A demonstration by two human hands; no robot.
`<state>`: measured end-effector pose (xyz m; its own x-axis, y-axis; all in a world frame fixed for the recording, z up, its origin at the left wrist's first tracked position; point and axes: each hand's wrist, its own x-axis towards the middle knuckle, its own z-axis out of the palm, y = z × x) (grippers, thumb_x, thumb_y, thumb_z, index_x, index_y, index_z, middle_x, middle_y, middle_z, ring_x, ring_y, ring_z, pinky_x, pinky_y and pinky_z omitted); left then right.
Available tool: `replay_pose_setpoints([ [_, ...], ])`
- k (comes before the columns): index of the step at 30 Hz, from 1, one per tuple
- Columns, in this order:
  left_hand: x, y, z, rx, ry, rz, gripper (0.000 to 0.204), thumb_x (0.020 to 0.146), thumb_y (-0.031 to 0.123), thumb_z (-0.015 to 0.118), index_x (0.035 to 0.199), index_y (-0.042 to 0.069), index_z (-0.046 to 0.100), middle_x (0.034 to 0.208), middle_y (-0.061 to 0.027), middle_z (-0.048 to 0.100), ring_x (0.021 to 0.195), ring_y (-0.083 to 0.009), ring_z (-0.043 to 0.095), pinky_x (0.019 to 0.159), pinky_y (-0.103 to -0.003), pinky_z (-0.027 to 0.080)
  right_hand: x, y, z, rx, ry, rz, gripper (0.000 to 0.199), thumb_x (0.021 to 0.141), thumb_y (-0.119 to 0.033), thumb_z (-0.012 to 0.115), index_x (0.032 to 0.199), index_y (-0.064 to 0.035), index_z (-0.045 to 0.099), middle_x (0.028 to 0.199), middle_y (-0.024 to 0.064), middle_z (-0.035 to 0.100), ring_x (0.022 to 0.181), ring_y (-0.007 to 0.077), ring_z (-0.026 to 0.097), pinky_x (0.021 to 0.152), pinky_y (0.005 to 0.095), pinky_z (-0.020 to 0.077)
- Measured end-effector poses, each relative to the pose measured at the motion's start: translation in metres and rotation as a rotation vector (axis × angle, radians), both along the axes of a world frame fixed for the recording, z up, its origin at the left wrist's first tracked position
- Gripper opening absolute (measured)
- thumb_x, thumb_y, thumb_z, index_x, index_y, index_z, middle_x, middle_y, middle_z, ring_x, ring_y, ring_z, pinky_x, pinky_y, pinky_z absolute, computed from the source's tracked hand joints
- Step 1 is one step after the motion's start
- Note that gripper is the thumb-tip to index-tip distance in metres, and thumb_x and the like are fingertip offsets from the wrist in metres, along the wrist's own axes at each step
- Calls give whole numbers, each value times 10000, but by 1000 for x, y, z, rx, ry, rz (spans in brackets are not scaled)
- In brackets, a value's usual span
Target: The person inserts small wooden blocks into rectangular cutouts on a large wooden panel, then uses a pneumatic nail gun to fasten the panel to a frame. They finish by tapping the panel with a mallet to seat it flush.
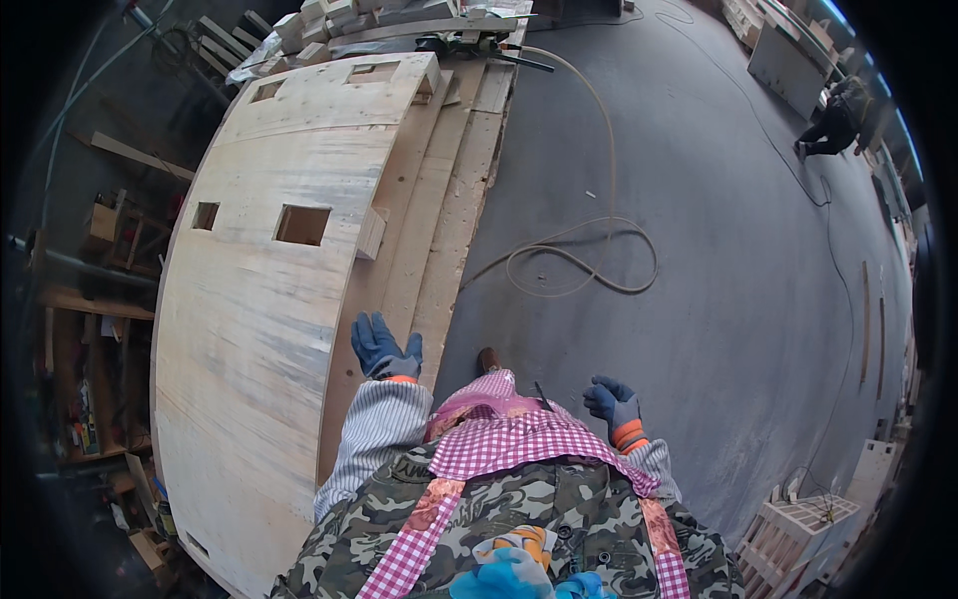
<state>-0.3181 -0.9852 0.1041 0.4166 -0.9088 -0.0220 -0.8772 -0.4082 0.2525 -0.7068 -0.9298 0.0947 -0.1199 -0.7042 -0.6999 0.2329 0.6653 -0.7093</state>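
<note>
My left hand (pixel 383 347), in a blue-grey work glove, is held with its fingers stretched out and nothing in it. It is beside the right edge of a large pale plywood panel (pixel 259 349), over the long boards (pixel 411 220) there; I cannot tell whether it touches them. The panel has several rectangular cutouts, and a small wood block (pixel 372 234) sticks out from under its edge. My right hand (pixel 611 401), in a matching glove with an orange cuff, hangs over the grey floor with its fingers curled in. No object shows in it.
A tan hose (pixel 639 285) lies looped on the floor ahead, running up to a dark tool (pixel 479 45) on the far boards. Wood offcuts (pixel 329 20) are piled behind the panel. A person (pixel 838 120) is at the far right; slatted wooden crates (pixel 798 529) stand at the near right.
</note>
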Motion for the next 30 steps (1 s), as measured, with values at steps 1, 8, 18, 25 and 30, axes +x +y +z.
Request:
replay_pose_setpoints([
  [1, 5, -23, 3, -2, -44, 12, 843, 753, 423, 661, 1387, 16, 283, 1456, -213, 183, 1348, -385, 142, 1099, -465, 166, 3, -27, 2, -51, -3, 26, 346, 814, -166, 648, 1111, -4, 577, 870, 117, 662, 700, 179, 626, 616, 269, 492],
  [8, 28, -149, -2, -154, -2, 58, 849, 700, 397, 719, 1363, 30, 338, 1451, -195, 210, 1334, -376, 179, 1091, -464, 198, 9, -178, -25, -29, 128, 179, 342, 781, -143, 666, 1076, 17, 602, 942, 128, 662, 792, 181, 622, 710, 301, 505],
  [18, 91, -317, 12, 234, 197, 584, 995, 649, 384, 784, 1429, 114, 228, 1489, -180, 101, 1376, -322, 115, 1121, -364, 192, -2, -540, -71, -220, 555, 782, 478, 759, -259, 680, 1153, -8, 578, 1060, 158, 637, 986, 255, 604, 866, 332, 463],
  [25, 100, -405, -15, 672, 155, 900, 1341, 502, 650, 757, 1448, 199, -79, 1508, -171, -33, 1387, -365, -14, 1118, -469, 101, 33, -759, -56, -208, 1095, 1145, 734, 731, -367, 660, 1321, -8, 412, 1324, 215, 446, 1229, 332, 428, 1026, 382, 344],
  [30, 103, -403, -21, 691, 159, 903, 1368, 489, 646, 767, 1447, 180, -92, 1503, -185, -59, 1386, -357, -44, 1123, -444, 78, 105, -845, -88, -594, 1337, 924, 773, 740, -360, 653, 1356, -20, 333, 1380, 219, 345, 1290, 366, 306, 1073, 414, 263],
])
